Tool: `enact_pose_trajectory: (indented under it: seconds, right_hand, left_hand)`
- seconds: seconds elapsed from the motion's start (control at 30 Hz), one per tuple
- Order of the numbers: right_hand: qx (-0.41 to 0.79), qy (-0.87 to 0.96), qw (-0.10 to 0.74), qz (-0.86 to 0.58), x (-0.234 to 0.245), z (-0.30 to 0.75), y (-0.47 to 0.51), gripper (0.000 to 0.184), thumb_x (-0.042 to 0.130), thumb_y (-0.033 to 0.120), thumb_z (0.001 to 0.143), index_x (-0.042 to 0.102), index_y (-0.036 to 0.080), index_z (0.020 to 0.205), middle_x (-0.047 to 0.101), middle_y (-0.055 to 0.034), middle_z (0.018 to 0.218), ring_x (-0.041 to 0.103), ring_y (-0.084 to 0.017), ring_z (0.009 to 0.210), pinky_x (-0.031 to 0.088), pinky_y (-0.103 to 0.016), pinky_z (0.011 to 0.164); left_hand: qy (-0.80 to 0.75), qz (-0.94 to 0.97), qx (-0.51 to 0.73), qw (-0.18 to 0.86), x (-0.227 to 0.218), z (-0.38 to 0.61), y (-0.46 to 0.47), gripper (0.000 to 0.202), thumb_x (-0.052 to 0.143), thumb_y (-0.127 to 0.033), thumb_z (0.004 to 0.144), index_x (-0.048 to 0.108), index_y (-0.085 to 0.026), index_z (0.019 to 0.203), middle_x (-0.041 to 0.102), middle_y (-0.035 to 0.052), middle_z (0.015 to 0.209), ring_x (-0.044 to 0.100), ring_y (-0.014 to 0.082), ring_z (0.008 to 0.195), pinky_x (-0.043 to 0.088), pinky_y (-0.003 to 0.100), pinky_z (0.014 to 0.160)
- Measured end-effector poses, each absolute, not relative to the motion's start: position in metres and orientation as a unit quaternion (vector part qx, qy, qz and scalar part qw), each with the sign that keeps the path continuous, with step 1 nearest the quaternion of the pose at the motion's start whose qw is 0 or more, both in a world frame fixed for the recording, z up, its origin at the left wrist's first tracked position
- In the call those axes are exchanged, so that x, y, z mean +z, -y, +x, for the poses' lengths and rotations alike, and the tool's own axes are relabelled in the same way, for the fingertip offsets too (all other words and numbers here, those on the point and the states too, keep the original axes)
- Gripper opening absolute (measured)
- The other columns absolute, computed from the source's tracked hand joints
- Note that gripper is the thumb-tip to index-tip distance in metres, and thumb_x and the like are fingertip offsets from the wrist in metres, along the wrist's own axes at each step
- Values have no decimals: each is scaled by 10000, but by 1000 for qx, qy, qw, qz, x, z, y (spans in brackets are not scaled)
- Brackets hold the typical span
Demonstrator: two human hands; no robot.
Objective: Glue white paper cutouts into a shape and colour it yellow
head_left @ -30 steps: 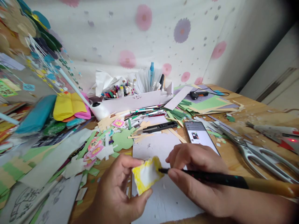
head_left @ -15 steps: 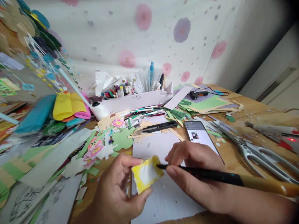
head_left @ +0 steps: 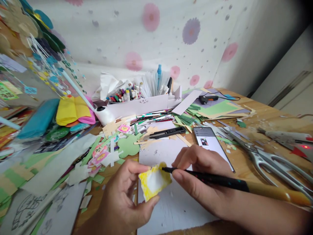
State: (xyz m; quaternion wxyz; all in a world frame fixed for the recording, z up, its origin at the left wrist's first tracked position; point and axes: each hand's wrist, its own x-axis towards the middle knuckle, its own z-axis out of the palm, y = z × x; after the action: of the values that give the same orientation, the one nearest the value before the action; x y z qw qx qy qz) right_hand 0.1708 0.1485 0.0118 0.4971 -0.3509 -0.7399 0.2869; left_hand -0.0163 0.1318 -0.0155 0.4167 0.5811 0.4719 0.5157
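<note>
My left hand (head_left: 124, 199) pinches a small white paper cut-out with a yellow border (head_left: 154, 181) between thumb and fingers, just above a white sheet (head_left: 171, 209) on the table. My right hand (head_left: 205, 182) grips a long black pen with a yellow rear end (head_left: 234, 185). Its tip touches the upper right edge of the cut-out.
A phone (head_left: 211, 142) lies face up beyond my right hand, with large scissors (head_left: 266, 161) and a glue gun (head_left: 290, 137) to the right. A black utility knife (head_left: 167, 133), paper scraps, a green cut-out (head_left: 128, 146) and a white box of markers (head_left: 144, 101) crowd the wooden table.
The pen tip has slid up and left along the cut-out's right edge to its top. My left hand has turned the cut-out slightly.
</note>
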Motion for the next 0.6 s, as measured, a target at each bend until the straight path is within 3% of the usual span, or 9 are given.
enact_pose_trajectory:
  seconds: [0.6]
  right_hand:
    - [305, 756, 482, -321, 11, 168, -148, 202, 565, 130, 788, 431, 218, 666, 572, 22, 581, 548, -110, 513, 395, -215, 464]
  left_hand:
    - [-464, 575, 524, 424, -15, -16, -132, 335, 667, -61, 593, 602, -259, 856, 704, -52, 712, 654, 121, 610, 488, 210, 559]
